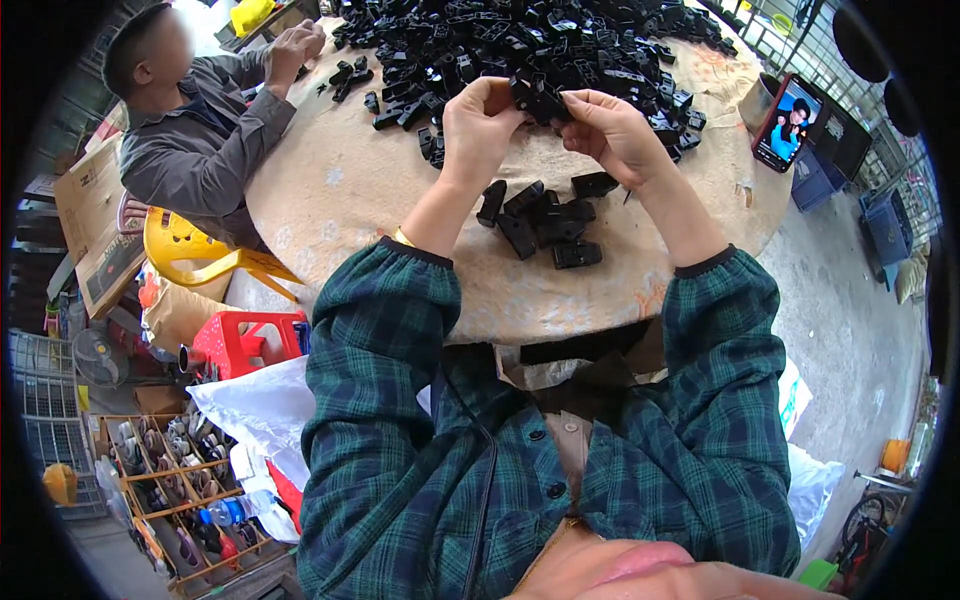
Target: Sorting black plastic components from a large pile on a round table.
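Over the round table, both hands are raised in front of the large heap of black plastic parts (520,50). Between them is a small black plastic part (540,100). My left hand (474,135) grips its left side with thumb and fingers. On its other side, my right hand (615,132) pinches it with thumb and forefinger. What the part is for cannot be made out. Closer to me, below the hands, lies a small group of similar black blocks (545,222), some leaning on each other.
A beige patterned cloth (370,215) covers the table (500,320). Another person (200,130) sits at the left edge, hands raised. A phone (788,122) stands upright at the right edge. To the left are a yellow chair (190,245), a red stool (245,340) and a divided wooden rack (175,480).
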`<state>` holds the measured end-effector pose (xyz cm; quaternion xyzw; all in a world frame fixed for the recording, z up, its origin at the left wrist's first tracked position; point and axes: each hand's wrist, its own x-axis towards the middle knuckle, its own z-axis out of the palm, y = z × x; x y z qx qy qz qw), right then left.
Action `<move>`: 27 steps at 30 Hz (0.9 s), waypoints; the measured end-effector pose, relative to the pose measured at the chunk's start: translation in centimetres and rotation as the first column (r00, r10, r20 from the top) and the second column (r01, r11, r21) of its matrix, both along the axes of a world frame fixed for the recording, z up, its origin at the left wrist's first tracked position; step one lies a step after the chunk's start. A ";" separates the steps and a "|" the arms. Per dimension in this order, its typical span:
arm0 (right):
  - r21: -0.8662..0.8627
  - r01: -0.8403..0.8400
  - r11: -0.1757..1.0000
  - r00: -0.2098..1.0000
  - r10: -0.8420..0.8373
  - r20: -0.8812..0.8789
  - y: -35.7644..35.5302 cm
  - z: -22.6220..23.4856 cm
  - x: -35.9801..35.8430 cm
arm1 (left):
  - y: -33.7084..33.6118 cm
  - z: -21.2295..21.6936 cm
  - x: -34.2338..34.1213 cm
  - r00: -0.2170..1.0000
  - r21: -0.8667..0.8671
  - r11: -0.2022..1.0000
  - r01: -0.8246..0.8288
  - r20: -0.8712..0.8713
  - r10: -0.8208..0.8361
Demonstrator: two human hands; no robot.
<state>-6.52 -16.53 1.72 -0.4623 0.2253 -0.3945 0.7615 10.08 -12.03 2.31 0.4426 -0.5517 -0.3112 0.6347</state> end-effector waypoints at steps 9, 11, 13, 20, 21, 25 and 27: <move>-0.214 0.060 0.975 0.990 -0.085 -0.112 0.8 0.8 0.2 | -0.3 -0.5 0.6 0.996 0.111 0.990 0.092 0.004 -0.093; -0.292 0.078 0.953 0.980 -0.127 -0.155 0.9 0.6 0.4 | -0.5 -0.8 0.6 0.995 0.148 0.985 0.088 0.028 -0.093; -0.368 0.093 0.925 0.966 -0.173 -0.193 0.8 0.2 0.6 | -0.4 -0.9 0.3 0.994 0.177 0.979 0.101 0.032 -0.109; -0.533 0.140 0.835 0.934 -0.291 -0.210 0.7 0.3 0.5 | 0.6 -0.6 -1.0 0.895 0.152 0.932 0.328 -0.365 -0.256; -0.512 0.126 0.850 0.940 -0.267 -0.213 0.8 0.4 0.5 | 0.5 -0.6 -1.0 0.882 0.132 0.933 0.334 -0.395 -0.259; -0.573 0.147 0.806 0.942 -0.290 -0.167 0.7 0.2 0.7 | 0.4 -0.6 -1.1 0.879 0.070 0.948 0.312 -0.401 -0.259; -0.647 0.204 0.734 0.927 -0.358 -0.114 1.0 0.1 0.8 | 0.3 -0.6 -0.9 0.879 0.049 0.944 0.327 -0.382 -0.285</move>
